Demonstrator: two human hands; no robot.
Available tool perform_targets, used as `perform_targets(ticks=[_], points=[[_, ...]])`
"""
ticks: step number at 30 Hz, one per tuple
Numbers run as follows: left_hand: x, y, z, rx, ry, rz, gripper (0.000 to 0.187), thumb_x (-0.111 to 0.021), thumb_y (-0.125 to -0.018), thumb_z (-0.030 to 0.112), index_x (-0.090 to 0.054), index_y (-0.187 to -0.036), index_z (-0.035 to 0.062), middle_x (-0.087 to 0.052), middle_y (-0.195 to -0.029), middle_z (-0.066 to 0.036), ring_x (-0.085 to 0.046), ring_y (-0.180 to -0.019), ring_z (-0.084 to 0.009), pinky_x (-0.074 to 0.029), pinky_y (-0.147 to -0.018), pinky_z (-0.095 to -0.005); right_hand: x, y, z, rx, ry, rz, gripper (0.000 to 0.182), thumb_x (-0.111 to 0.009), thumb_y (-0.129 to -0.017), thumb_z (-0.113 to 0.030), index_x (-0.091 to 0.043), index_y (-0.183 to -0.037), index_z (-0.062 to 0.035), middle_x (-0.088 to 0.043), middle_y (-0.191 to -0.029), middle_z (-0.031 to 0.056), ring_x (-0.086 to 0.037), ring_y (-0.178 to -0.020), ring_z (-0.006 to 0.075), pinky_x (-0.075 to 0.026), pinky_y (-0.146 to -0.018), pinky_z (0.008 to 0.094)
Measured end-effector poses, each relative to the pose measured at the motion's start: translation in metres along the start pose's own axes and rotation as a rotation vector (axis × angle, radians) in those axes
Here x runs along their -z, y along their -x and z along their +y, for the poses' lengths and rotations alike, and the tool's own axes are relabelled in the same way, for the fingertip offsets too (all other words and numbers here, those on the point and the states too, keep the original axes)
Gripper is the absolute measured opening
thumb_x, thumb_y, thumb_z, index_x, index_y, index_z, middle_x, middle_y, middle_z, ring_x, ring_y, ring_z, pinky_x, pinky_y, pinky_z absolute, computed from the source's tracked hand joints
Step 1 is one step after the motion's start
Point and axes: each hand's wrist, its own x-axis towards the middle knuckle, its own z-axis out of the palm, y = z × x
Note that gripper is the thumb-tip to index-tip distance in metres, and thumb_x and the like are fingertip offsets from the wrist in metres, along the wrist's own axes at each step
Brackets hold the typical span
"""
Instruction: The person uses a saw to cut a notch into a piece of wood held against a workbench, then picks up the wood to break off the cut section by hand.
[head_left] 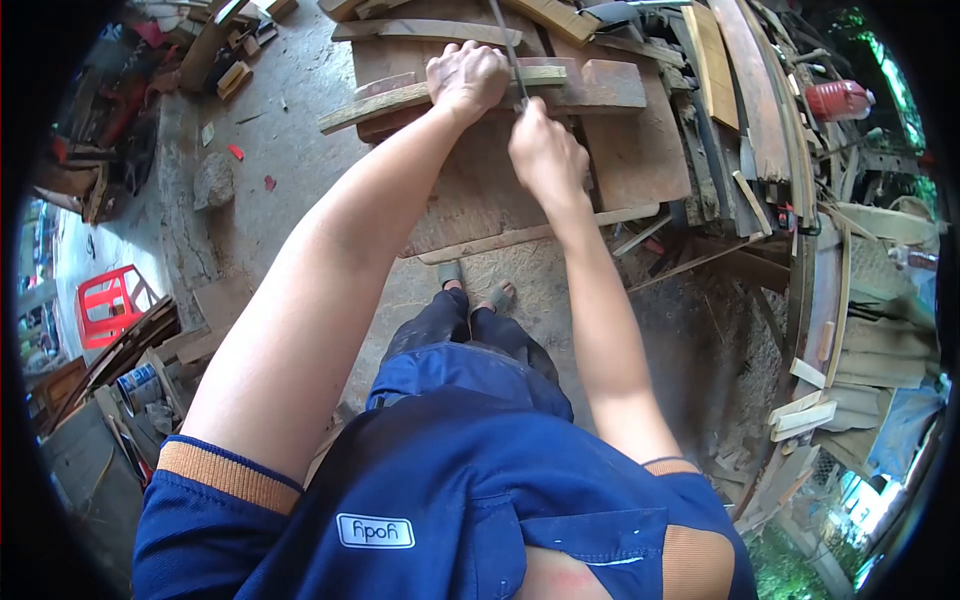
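My left hand [467, 77] is closed over a narrow wooden strip [385, 104], pressing it down on the block beneath. In my right hand [549, 148] is the hidden handle of a saw, fingers wrapped round it. The thin, dark saw blade [507, 38] points away from me and crosses the strip just right of my left hand. A thick, worn wooden block [612, 86] lies under the strip, on a broad wooden work surface [470, 200]. Beyond it sits a curved piece of wood [430, 31].
Stacked planks [755, 95] and a red plastic bottle [840, 101] are on the right. To the left are a stone [213, 181], a red plastic chair [108, 305] and a paint can [139, 385] among scraps. My feet stand close to the work surface's near edge.
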Motion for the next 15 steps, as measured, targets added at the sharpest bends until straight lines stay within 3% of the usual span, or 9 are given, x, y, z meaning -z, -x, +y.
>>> perform_targets(ticks=[3, 9, 15], points=[[-0.002, 0.0, -0.001, -0.005, -0.009, -0.002, 0.042, -0.04, -0.092, 0.033, -0.075, -0.096, 0.011, -0.068, -0.113, -0.009, -0.061, -0.108, -0.028, -0.046, -0.091, -0.0434, -0.005, -0.021, -0.005, -0.006, 0.017, 0.024, 0.02, -0.04, -0.093, -0.017, -0.051, -0.102, -0.0022, -0.068, -0.082, 0.0275, -0.069, -0.081, 0.0435, -0.054, -0.072, 0.0545], [-0.005, -0.001, -0.005, -0.036, -0.022, 0.002, 0.039, -0.042, -0.091, 0.032, -0.075, -0.095, 0.011, -0.068, -0.112, -0.008, -0.06, -0.109, -0.0283, -0.046, -0.09, -0.0434, 0.012, 0.049, 0.0, -0.055, 0.033, -0.101, 0.022, -0.038, -0.092, -0.015, -0.052, -0.101, -0.0011, -0.069, -0.083, 0.0269, -0.069, -0.082, 0.0426, -0.054, -0.072, 0.0526], [-0.002, 0.003, -0.003, -0.056, 0.002, 0.05, 0.046, -0.038, -0.093, 0.036, -0.073, -0.093, 0.0052, -0.069, -0.111, -0.01, -0.063, -0.106, -0.03, -0.049, -0.09, -0.0438, 0.004, -0.017, -0.004, -0.028, -0.011, -0.036, 0.023, -0.038, -0.092, -0.016, -0.052, -0.102, -0.0012, -0.069, -0.087, 0.0273, -0.068, -0.087, 0.0423, -0.053, -0.077, 0.0525]])
